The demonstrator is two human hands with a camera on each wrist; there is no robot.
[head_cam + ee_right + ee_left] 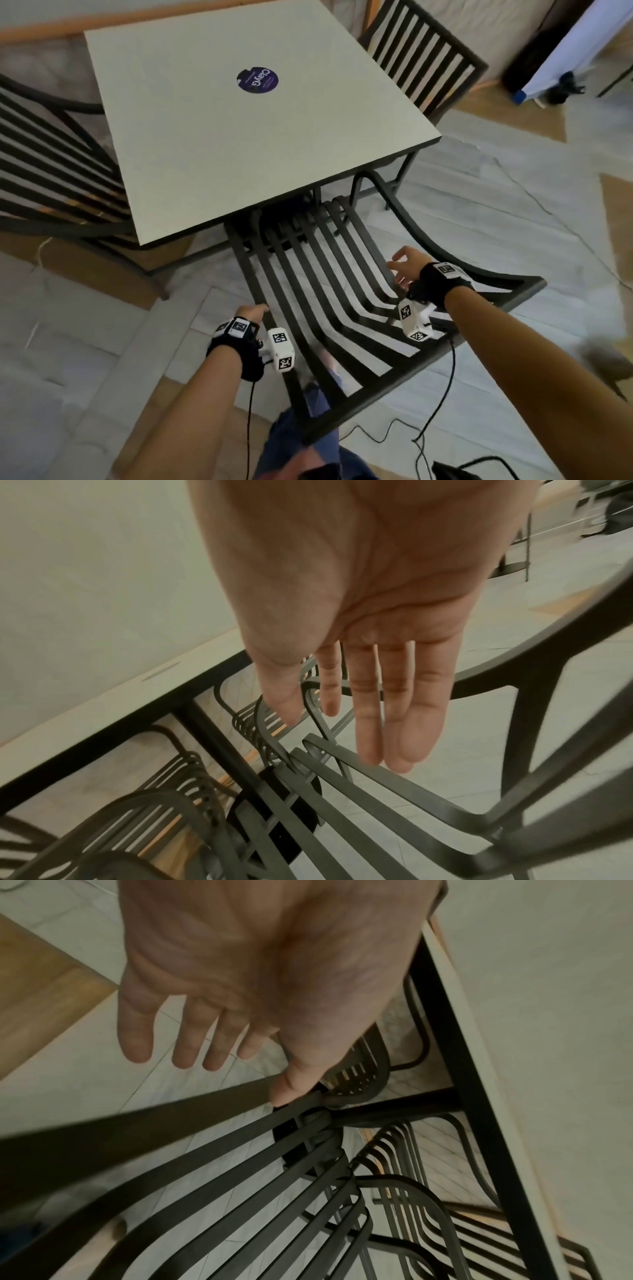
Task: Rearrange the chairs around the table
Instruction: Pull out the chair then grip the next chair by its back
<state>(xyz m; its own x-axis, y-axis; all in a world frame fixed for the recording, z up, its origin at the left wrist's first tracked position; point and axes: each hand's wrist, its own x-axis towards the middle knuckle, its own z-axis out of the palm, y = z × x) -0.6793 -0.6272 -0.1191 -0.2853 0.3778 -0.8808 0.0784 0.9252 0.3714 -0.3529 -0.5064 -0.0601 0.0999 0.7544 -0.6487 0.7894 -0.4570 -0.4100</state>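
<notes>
A black slatted metal chair (394, 382) stands in front of me, its seat partly under the square white table (222, 137). My left hand (253, 313) is at the chair's left frame bar. In the left wrist view that hand (240, 974) is open with straight fingers, and its thumb tip touches a slat of the chair (205, 1164). My right hand (404, 267) hovers over the seat's right side. Seen from the right wrist, this hand (377, 615) is flat and open above the slats (394, 785), holding nothing.
A second black chair (51, 164) stands at the table's left side and a third (421, 58) at its far right. Black cables (435, 404) trail on the tiled floor near my legs. A black bag and a white board (561, 54) stand at the upper right.
</notes>
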